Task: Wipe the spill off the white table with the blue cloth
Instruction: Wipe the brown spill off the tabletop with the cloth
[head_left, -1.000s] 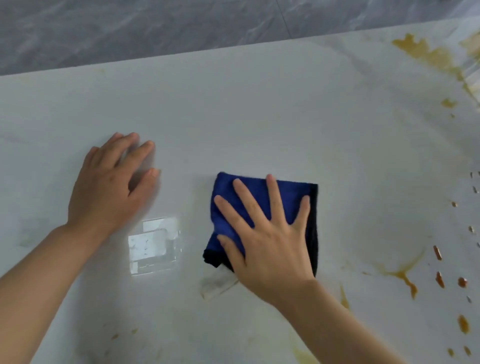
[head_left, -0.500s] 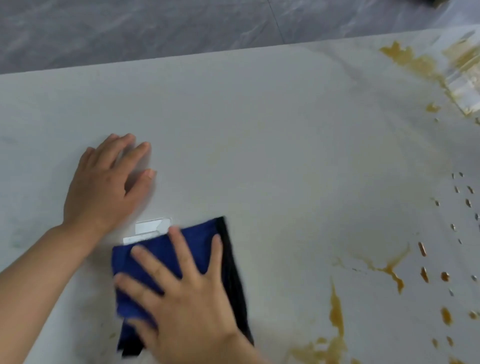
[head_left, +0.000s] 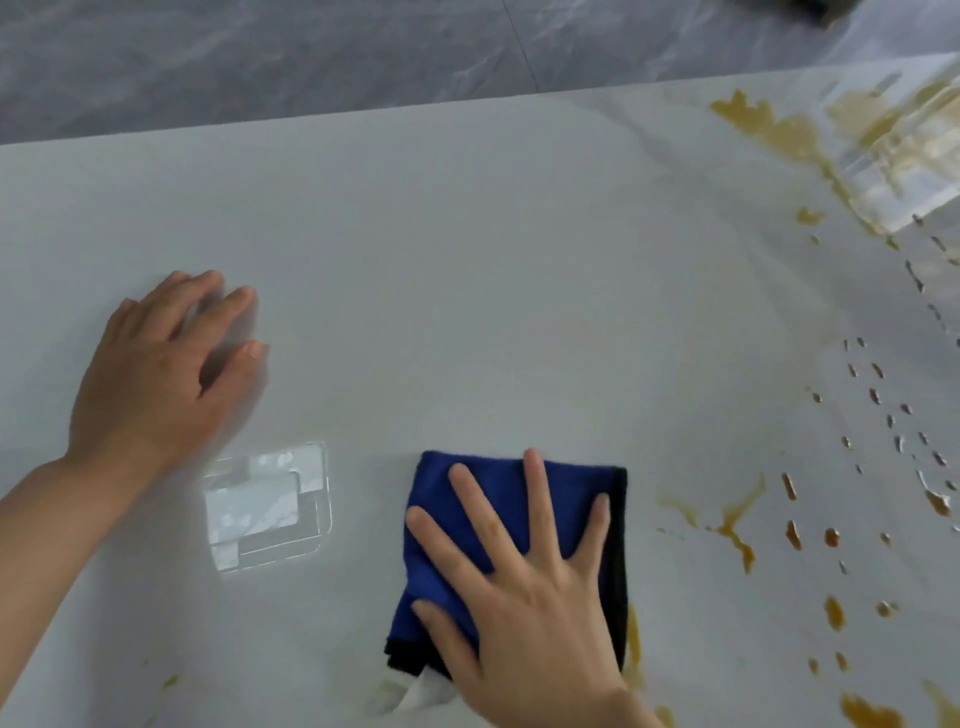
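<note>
A white scrap (head_left: 415, 693) pokes from under the blue cloth (head_left: 498, 525), possibly tissue. The right hand (head_left: 524, 587) presses flat, fingers spread, on the cloth (folded, mid-counter (head_left: 467, 260)); the left hand (head_left: 161, 374) lies open on the counter. Brown spill (head_left: 732, 530) lies just right.

A clear plastic square (head_left: 268, 506) lies flat; grey marbled floor (head_left: 311, 57) runs well beyond it.

The right hand (head_left: 524, 613) lies on the cloth (head_left: 498, 499) on the tabletop (head_left: 467, 260). Left hand (head_left: 161, 374) rests far left, spill (head_left: 732, 530) right.
</note>
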